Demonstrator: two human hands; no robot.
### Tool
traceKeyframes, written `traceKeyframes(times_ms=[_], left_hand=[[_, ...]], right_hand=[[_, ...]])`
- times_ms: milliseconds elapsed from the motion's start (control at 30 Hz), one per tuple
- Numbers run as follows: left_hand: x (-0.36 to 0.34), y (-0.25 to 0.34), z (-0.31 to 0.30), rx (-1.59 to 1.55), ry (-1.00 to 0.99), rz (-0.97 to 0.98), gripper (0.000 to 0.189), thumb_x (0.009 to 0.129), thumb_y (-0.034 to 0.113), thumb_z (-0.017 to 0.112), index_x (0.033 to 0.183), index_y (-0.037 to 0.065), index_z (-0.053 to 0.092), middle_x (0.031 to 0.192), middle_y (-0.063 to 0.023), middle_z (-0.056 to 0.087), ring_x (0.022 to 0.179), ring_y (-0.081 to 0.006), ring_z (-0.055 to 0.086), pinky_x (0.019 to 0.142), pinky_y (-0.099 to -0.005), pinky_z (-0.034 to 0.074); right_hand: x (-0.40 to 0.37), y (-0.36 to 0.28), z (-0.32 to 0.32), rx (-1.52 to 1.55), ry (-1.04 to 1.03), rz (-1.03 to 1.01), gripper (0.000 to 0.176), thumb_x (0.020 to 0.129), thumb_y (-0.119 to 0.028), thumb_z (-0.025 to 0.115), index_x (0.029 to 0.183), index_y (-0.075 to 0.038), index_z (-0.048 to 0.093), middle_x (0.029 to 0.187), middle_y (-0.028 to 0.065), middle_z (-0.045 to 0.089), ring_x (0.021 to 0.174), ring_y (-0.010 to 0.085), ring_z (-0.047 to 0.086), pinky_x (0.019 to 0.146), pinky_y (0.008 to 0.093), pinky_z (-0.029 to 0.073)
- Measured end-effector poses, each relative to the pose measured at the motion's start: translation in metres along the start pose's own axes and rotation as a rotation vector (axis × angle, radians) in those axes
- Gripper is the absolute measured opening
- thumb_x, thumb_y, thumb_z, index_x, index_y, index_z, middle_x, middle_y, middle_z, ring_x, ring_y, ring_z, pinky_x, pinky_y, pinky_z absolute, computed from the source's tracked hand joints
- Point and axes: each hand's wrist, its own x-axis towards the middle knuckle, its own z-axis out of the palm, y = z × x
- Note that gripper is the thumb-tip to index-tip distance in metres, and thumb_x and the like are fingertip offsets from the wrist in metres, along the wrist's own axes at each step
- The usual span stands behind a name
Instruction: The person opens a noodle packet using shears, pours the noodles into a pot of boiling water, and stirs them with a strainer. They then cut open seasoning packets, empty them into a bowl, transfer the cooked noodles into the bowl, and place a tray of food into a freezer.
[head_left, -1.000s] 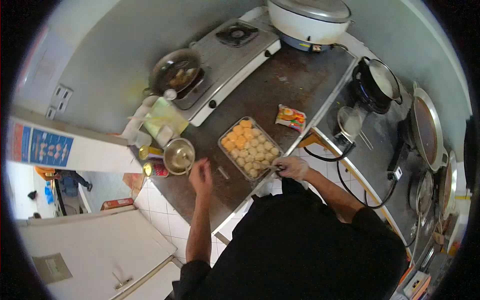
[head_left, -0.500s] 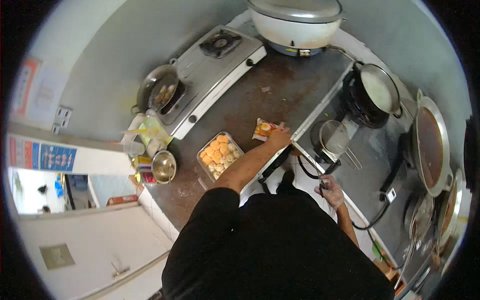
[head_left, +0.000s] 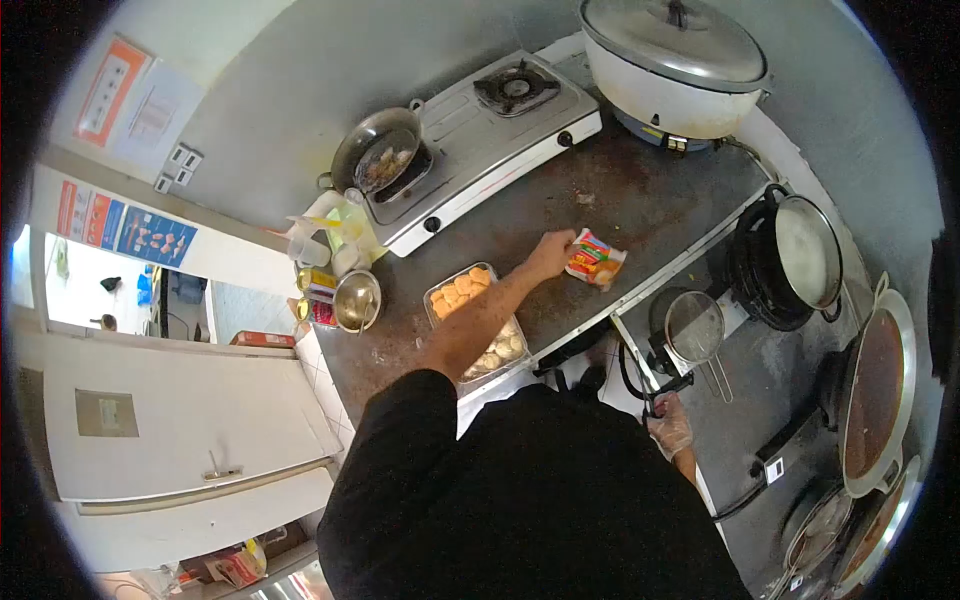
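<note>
My left hand [head_left: 553, 254] reaches across the counter, its fingers closed on the left edge of a small, brightly printed food packet [head_left: 597, 262]. Below that forearm lies a clear plastic tray [head_left: 482, 378] of orange and pale round pieces, partly hidden by the arm. My right hand [head_left: 670, 424], in a clear plastic glove, is low beside the right counter's edge. Its fingers are wrapped round a dark, thin handle whose kind I cannot make out. A wire-mesh strainer [head_left: 695, 328] rests on the right counter above this hand.
A two-burner gas stove [head_left: 480, 165] carries a pan [head_left: 380, 150] at the back left. A metal bowl [head_left: 357, 301] stands near cans and containers. A large lidded cooker [head_left: 675, 75] is at the back. A pot [head_left: 808, 255] of pale liquid and a wide pan [head_left: 875, 390] of brown liquid stand right.
The packet was left of my left hand's fingers; now it is on their right, gripped at its edge. My view has shifted to the left. My right hand stays low, still closed.
</note>
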Motion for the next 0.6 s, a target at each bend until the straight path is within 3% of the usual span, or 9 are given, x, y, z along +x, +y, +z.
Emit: traceKeyframes(times_ms=[133, 167, 233, 300, 367, 400, 433, 500, 600], left_hand=[[-0.033, -0.046, 0.056, -0.241, 0.309, -0.034, 0.024, 0.090, 0.020, 0.058, 0.100, -0.001, 0.062, 0.083, -0.0165, 0.067, 0.080, -0.0322, 0.065, 0.071, -0.0379, 0.050], [-0.039, -0.051, 0.064, -0.316, 0.293, -0.188, 0.024, 0.091, 0.020, 0.058, 0.103, 0.000, 0.062, 0.088, -0.0158, 0.067, 0.083, -0.0306, 0.065, 0.073, -0.0378, 0.052], [-0.052, -0.049, 0.085, -0.415, 0.239, -0.342, 0.024, 0.092, 0.020, 0.058, 0.106, 0.001, 0.062, 0.093, -0.0151, 0.067, 0.086, -0.0289, 0.066, 0.074, -0.0378, 0.054], [-0.062, -0.048, 0.093, -1.171, 0.353, -0.736, 0.030, 0.091, 0.021, 0.059, 0.115, 0.003, 0.058, 0.101, -0.0148, 0.065, 0.088, -0.0263, 0.066, 0.071, -0.0391, 0.059], [-0.074, -0.038, 0.088, -1.153, 0.310, -0.857, 0.034, 0.090, 0.019, 0.061, 0.120, 0.005, 0.055, 0.106, -0.0154, 0.063, 0.089, -0.0257, 0.066, 0.069, -0.0393, 0.060], [-0.080, -0.035, 0.088, -1.116, 0.287, -0.972, 0.039, 0.089, 0.016, 0.062, 0.125, 0.006, 0.051, 0.110, -0.0160, 0.061, 0.089, -0.0251, 0.066, 0.067, -0.0395, 0.061], [-0.085, -0.039, 0.095, -1.128, 0.284, -0.981, 0.039, 0.089, 0.016, 0.062, 0.125, 0.006, 0.051, 0.110, -0.0160, 0.061, 0.089, -0.0251, 0.066, 0.067, -0.0395, 0.061], [-0.095, -0.052, 0.108, -0.967, 0.229, -0.813, 0.044, 0.085, 0.008, 0.066, 0.126, 0.004, 0.051, 0.105, -0.0182, 0.062, 0.085, -0.0222, 0.067, 0.062, -0.0359, 0.061], [-0.104, -0.060, 0.114, -0.874, 0.225, -0.771, 0.044, 0.082, 0.002, 0.067, 0.124, 0.001, 0.052, 0.102, -0.0171, 0.064, 0.079, -0.0221, 0.068, 0.058, -0.0327, 0.061]], right_hand=[[0.032, -0.043, 0.000, -0.061, -0.254, 0.212, 0.052, 0.061, -0.043, 0.084, 0.087, -0.004, 0.062, 0.078, 0.0092, 0.061, 0.071, 0.0186, 0.057, 0.063, 0.0351, 0.047], [0.039, -0.065, 0.000, -0.039, -0.372, 0.300, 0.052, 0.064, -0.043, 0.083, 0.091, -0.003, 0.064, 0.081, 0.0103, 0.062, 0.072, 0.0181, 0.058, 0.064, 0.0353, 0.048], [0.055, -0.062, 0.013, -0.038, -0.410, 0.083, 0.054, 0.074, -0.049, 0.076, 0.097, -0.001, 0.066, 0.084, 0.0104, 0.064, 0.070, 0.0162, 0.058, 0.064, 0.0341, 0.049], [0.063, -0.069, 0.037, 0.365, -0.437, 0.359, 0.060, 0.080, -0.057, 0.068, 0.089, 0.002, 0.065, 0.078, 0.0088, 0.061, 0.068, 0.0157, 0.058, 0.064, 0.0325, 0.050], [0.082, -0.045, 0.063, 0.389, -0.541, 0.381, 0.061, 0.082, -0.059, 0.064, 0.082, 0.002, 0.061, 0.074, 0.0076, 0.059, 0.066, 0.0161, 0.059, 0.064, 0.0307, 0.051], [0.091, -0.042, 0.071, 0.403, -0.572, 0.421, 0.048, 0.082, -0.048, 0.068, 0.081, -0.001, 0.059, 0.072, 0.0058, 0.058, 0.064, 0.0154, 0.057, 0.064, 0.0306, 0.051], [0.099, -0.045, 0.077, 0.419, -0.605, 0.459, 0.037, 0.083, -0.037, 0.071, 0.080, -0.003, 0.057, 0.070, 0.0040, 0.056, 0.061, 0.0148, 0.056, 0.064, 0.0305, 0.051], [0.109, -0.063, 0.085, 0.361, -0.593, 0.530, 0.041, 0.082, -0.041, 0.072, 0.075, -0.003, 0.058, 0.066, 0.0045, 0.055, 0.059, 0.0161, 0.057, 0.062, 0.0312, 0.051], [0.124, -0.069, 0.097, 0.356, -0.628, 0.535, 0.049, 0.079, -0.050, 0.072, 0.065, -0.005, 0.056, 0.061, 0.0058, 0.054, 0.056, 0.0187, 0.059, 0.057, 0.0333, 0.051]])
